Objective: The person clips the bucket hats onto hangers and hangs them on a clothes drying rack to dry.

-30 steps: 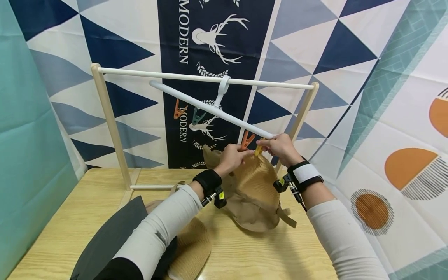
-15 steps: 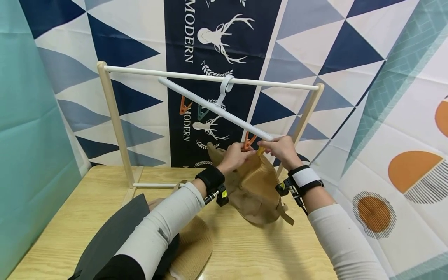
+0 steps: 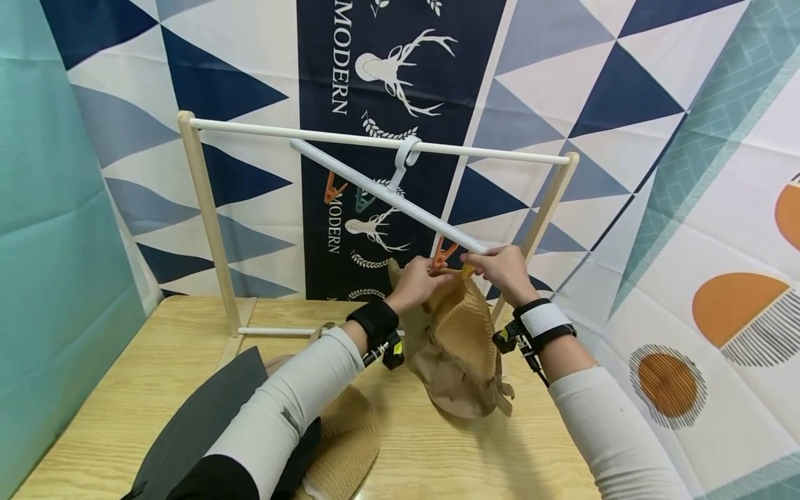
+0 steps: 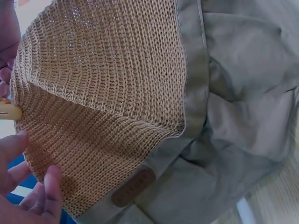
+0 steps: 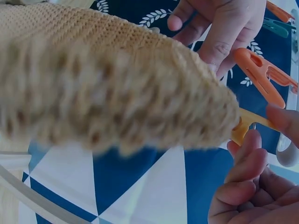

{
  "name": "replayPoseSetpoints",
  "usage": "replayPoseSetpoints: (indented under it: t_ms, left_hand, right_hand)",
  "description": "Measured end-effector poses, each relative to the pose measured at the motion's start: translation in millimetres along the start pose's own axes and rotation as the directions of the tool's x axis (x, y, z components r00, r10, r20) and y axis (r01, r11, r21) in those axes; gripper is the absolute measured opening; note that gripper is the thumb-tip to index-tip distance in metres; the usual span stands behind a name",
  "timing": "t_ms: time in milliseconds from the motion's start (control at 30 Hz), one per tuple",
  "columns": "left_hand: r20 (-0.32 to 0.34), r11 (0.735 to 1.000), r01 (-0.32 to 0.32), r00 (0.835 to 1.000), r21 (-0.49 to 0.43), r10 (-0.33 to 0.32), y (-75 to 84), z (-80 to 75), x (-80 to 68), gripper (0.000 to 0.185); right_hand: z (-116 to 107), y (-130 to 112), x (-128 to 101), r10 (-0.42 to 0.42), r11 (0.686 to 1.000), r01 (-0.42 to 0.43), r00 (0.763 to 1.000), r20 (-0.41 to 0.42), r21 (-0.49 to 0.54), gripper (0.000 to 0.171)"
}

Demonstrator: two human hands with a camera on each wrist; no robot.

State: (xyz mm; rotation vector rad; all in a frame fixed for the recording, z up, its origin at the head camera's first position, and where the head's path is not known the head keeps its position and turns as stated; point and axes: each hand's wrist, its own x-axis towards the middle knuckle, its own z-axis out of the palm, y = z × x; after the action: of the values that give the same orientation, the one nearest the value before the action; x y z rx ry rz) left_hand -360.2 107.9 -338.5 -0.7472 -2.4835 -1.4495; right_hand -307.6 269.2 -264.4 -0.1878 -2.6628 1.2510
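A tan knit hat (image 3: 459, 333) with a khaki brim hangs below the low end of a slanted white hanger bar (image 3: 387, 196). My left hand (image 3: 417, 279) grips the hat's top edge, just under an orange clip (image 3: 444, 253). My right hand (image 3: 501, 267) pinches a yellow clip (image 3: 467, 271) at the same edge. In the right wrist view the yellow clip (image 5: 247, 123) meets the hat's knit edge (image 5: 117, 93), and the orange clip (image 5: 261, 74) hangs free behind. The left wrist view shows the knit crown (image 4: 103, 93) and the khaki brim (image 4: 243, 107).
The hanger hooks over the white top rail (image 3: 312, 135) of a wooden rack (image 3: 206, 215) on the wooden table (image 3: 156, 347). Another orange clip (image 3: 333, 189) and a green clip (image 3: 364, 201) hang higher on the bar. A dark hat (image 3: 200, 417) and a straw hat (image 3: 350, 437) lie front left.
The hat has risen and folded narrower, and its brim now hangs more steeply. Both hands stay at the clips with little movement.
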Motion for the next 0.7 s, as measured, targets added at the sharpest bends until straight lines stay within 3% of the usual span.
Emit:
replayPoseSetpoints:
  t_ms: [300,700]
  left_hand:
    - [0.009,0.999,-0.006,1.0,0.051,0.005,-5.3,1.3,-4.0,0.035]
    - [0.033,1.0,0.004,0.999,0.012,-0.005,-6.8,-2.6,-5.8,0.035]
  right_hand:
    - [-2,5,2,-0.002,1.0,0.003,0.999,-0.047,0.021,0.042]
    - [-3,16,4,0.012,1.0,-0.013,0.992,-0.129,-0.009,0.044]
